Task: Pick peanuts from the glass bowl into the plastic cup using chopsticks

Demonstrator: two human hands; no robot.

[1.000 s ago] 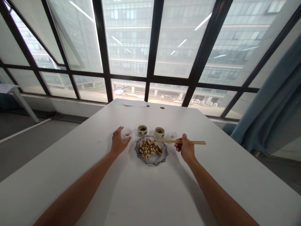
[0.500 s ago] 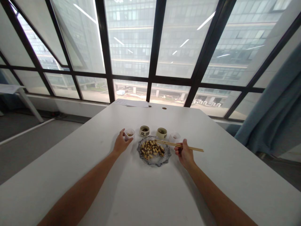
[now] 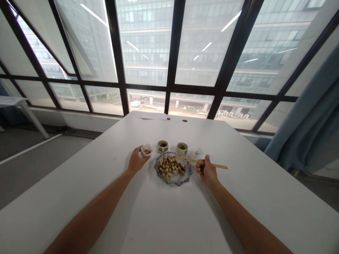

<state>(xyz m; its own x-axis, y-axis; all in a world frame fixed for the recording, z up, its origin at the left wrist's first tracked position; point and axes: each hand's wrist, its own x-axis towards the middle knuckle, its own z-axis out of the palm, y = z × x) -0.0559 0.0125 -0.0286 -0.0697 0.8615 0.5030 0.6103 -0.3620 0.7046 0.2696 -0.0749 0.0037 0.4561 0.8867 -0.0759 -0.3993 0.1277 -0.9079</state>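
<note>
At three o'clock from one clear scalloped dish (image 3: 174, 181), right hand (image 3: 208, 172) grips two wooden chopsticks (image 3: 190, 160) pointing nine; left hand (image 3: 136, 161), one white cup (image 3: 146, 146).

The left hand (image 3: 136, 161), looser around the white cup (image 3: 147, 155) a second ago, has closed its thumb and fingers on it. The cup now looks tipped more toward the person, and more of the pieces (image 3: 146, 151) inside show. The right hand (image 3: 208, 172) has come nearer the person, uncovering more of the other white cup (image 3: 196, 153); the chopsticks (image 3: 217, 165), nearly level before, now slope down toward their rear ends.
</note>
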